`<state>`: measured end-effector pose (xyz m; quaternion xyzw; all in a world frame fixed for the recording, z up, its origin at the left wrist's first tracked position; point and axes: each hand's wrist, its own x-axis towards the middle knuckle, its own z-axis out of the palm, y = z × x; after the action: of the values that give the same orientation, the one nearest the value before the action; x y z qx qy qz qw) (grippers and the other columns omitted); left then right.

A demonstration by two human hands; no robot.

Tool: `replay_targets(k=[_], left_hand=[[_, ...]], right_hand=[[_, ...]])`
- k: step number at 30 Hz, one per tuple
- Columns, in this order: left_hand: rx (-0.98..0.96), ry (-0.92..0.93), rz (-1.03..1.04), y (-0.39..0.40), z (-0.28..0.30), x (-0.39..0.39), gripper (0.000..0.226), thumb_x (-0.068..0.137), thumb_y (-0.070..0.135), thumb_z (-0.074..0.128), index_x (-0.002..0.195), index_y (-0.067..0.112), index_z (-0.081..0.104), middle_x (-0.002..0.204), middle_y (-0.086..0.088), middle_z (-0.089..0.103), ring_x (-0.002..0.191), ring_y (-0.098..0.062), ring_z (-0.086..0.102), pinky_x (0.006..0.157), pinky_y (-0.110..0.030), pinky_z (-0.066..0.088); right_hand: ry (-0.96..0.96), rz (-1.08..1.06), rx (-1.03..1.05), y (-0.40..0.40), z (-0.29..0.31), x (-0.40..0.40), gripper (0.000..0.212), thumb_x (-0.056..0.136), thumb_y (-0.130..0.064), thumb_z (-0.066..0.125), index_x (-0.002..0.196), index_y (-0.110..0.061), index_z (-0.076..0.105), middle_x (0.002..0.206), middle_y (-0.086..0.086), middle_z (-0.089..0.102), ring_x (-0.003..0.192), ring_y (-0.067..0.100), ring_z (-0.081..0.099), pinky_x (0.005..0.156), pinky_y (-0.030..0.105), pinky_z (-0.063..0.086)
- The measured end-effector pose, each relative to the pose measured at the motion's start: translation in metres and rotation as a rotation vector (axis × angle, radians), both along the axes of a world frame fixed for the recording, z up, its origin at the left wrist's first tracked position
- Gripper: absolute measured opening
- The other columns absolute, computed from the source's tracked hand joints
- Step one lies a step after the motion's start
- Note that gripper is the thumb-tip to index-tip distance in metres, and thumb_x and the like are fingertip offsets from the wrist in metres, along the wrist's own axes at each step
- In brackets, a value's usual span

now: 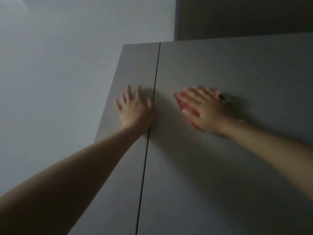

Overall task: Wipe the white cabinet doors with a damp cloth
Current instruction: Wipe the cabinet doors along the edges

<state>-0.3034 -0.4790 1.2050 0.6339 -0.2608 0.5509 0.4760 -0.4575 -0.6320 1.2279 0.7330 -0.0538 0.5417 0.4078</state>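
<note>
Two tall white cabinet doors fill the view from below, split by a dark vertical gap. My left hand [134,107] lies flat with spread fingers on the narrow left door [133,65], right beside the gap. My right hand [203,109], blurred by motion, presses a pink cloth [182,103] flat against the wide right door [237,68]. The cloth shows only as pink edges around the fingers. A small dark spot sits at the hand's upper right edge; what it is cannot be told.
A pale wall [59,65] runs along the left of the cabinet. Above the doors' top edge is a darker panel or ceiling recess [245,16]. The light is dim.
</note>
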Motion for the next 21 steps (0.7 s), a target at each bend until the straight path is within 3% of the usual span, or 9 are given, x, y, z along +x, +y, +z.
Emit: replay_targets(k=[3, 5, 7, 9, 11, 13, 17, 19, 21], left_hand=[[-0.02, -0.052, -0.067, -0.022, 0.005, -0.012, 0.055, 0.094, 0.038, 0.035, 0.147, 0.024, 0.027, 0.157, -0.008, 0.016, 0.145, -0.023, 0.009, 0.117, -0.045, -0.002], [-0.032, -0.064, -0.032, -0.032, 0.006, -0.011, 0.057, 0.093, 0.037, 0.035, 0.147, 0.024, 0.027, 0.156, -0.008, 0.019, 0.144, -0.023, 0.009, 0.117, -0.045, -0.002], [-0.039, -0.07, -0.009, -0.034, 0.004, -0.008, 0.058, 0.092, 0.038, 0.034, 0.148, 0.022, 0.026, 0.156, -0.009, 0.019, 0.145, -0.024, 0.008, 0.117, -0.046, -0.002], [-0.032, -0.094, -0.01, -0.034, 0.004, -0.009, 0.06, 0.092, 0.038, 0.034, 0.148, 0.021, 0.025, 0.156, -0.01, 0.019, 0.145, -0.025, 0.008, 0.117, -0.047, -0.002], [-0.024, -0.104, -0.006, -0.032, 0.002, -0.01, 0.06, 0.092, 0.039, 0.033, 0.149, 0.02, 0.024, 0.157, -0.011, 0.018, 0.145, -0.025, 0.007, 0.117, -0.047, -0.003], [-0.014, -0.107, -0.009, -0.032, 0.002, -0.009, 0.061, 0.093, 0.04, 0.031, 0.15, 0.02, 0.023, 0.157, -0.012, 0.016, 0.146, -0.025, 0.006, 0.117, -0.047, -0.003], [-0.025, -0.118, 0.0, -0.034, 0.002, -0.006, 0.061, 0.093, 0.041, 0.031, 0.149, 0.019, 0.025, 0.157, -0.013, 0.017, 0.145, -0.026, 0.007, 0.117, -0.048, -0.001], [-0.033, -0.122, -0.005, -0.035, 0.003, -0.006, 0.06, 0.093, 0.041, 0.032, 0.148, 0.018, 0.027, 0.156, -0.014, 0.019, 0.145, -0.027, 0.009, 0.116, -0.049, 0.0], [-0.037, -0.13, -0.008, -0.035, 0.002, -0.007, 0.059, 0.093, 0.04, 0.034, 0.147, 0.017, 0.029, 0.155, -0.014, 0.021, 0.144, -0.028, 0.01, 0.116, -0.049, 0.0]], right_hand=[[-0.318, -0.028, 0.311, -0.029, 0.044, -0.038, 0.055, 0.099, -0.047, 0.022, 0.151, -0.03, 0.016, 0.159, 0.003, 0.017, 0.145, 0.025, 0.014, 0.118, 0.038, 0.006], [-0.403, -0.024, 0.379, -0.021, 0.037, -0.032, 0.054, 0.101, -0.043, 0.025, 0.152, -0.029, 0.013, 0.159, 0.004, 0.014, 0.145, 0.026, 0.012, 0.118, 0.038, 0.004], [-0.292, -0.032, 0.226, -0.009, -0.005, -0.009, 0.056, 0.098, -0.045, 0.019, 0.151, -0.028, 0.017, 0.158, 0.004, 0.019, 0.144, 0.027, 0.017, 0.117, 0.039, 0.006], [-0.051, 0.012, 0.015, -0.003, -0.058, -0.003, 0.057, 0.095, -0.046, 0.02, 0.149, -0.027, 0.028, 0.154, 0.003, 0.031, 0.141, 0.026, 0.027, 0.116, 0.042, 0.015], [0.094, -0.027, -0.066, -0.013, -0.069, -0.023, 0.056, 0.095, -0.045, 0.025, 0.147, -0.026, 0.032, 0.151, 0.004, 0.037, 0.139, 0.027, 0.033, 0.115, 0.044, 0.021], [-0.045, -0.091, 0.011, -0.036, -0.04, -0.048, 0.055, 0.097, -0.045, 0.023, 0.148, -0.026, 0.025, 0.154, 0.006, 0.031, 0.141, 0.028, 0.028, 0.117, 0.041, 0.016], [-0.544, -0.061, 0.466, -0.041, 0.003, -0.061, 0.052, 0.102, -0.038, 0.027, 0.152, -0.026, 0.016, 0.159, 0.005, 0.017, 0.145, 0.027, 0.015, 0.118, 0.037, 0.006], [-0.483, -0.075, 0.344, -0.025, -0.021, -0.031, 0.053, 0.101, -0.04, 0.025, 0.151, -0.026, 0.017, 0.158, 0.006, 0.021, 0.143, 0.028, 0.019, 0.117, 0.039, 0.007], [-0.242, -0.034, 0.111, -0.013, -0.068, -0.006, 0.055, 0.097, -0.042, 0.025, 0.149, -0.025, 0.027, 0.154, 0.005, 0.031, 0.141, 0.029, 0.028, 0.115, 0.04, 0.011]])
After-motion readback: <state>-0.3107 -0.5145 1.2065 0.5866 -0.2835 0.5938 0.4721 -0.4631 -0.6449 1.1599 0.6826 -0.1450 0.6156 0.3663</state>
